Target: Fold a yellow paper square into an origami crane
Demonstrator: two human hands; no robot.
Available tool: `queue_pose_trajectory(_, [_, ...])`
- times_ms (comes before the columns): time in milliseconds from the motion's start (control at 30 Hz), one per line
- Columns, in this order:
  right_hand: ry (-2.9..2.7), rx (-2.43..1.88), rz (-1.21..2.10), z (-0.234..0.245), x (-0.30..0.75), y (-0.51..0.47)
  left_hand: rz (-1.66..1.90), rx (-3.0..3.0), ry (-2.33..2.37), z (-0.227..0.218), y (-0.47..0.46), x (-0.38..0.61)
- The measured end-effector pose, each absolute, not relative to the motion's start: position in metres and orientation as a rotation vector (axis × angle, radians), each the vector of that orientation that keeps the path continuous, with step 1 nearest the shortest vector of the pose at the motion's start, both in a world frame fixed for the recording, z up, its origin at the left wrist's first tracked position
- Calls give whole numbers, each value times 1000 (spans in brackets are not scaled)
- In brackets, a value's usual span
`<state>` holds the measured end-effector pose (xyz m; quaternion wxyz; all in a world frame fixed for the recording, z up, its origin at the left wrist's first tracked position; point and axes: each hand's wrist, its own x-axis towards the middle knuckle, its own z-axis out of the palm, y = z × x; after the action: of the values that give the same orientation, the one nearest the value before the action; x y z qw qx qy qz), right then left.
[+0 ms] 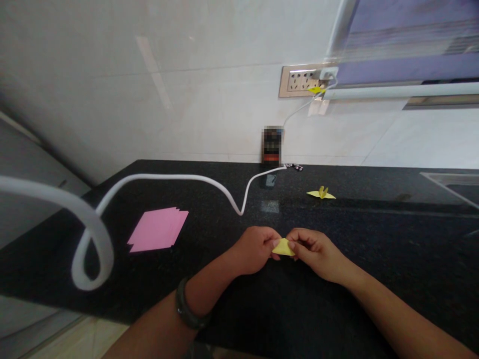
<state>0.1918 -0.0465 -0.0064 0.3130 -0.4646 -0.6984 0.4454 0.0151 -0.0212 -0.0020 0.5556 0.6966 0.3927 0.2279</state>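
A small piece of folded yellow paper is held between my two hands, a little above the dark countertop. My left hand pinches its left end between thumb and fingers. At the right end, the thumb and fingers of my right hand are closed on the same paper. The fingers partly cover both ends, so its full shape is hidden. Beyond my right hand, a yellow origami piece with pointed ends and upright flaps lies on the counter.
Pink paper sheets lie stacked at the left. A thick white cable loops across the counter toward a phone-like device against the wall. Another yellow folded paper is at the wall socket. A sink edge shows at right.
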Motion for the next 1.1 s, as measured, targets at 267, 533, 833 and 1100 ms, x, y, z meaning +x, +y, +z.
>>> queue_pose_trajectory(267, [-1725,-1196,1248,-5,203,-40,602,1227,823,8,-17,14])
queue_pose_trajectory(533, [-1412,-1071,1360,-11,197,-41,807,994,812,0,-13,15])
queue_pose_trajectory(833, [-1541,-789,1394,-7,186,-48,591,818,500,1,-25,21])
queue_pose_trajectory(1100, [-1497,-1074,1259,-4,194,-45,786,1140,875,2,-27,26])
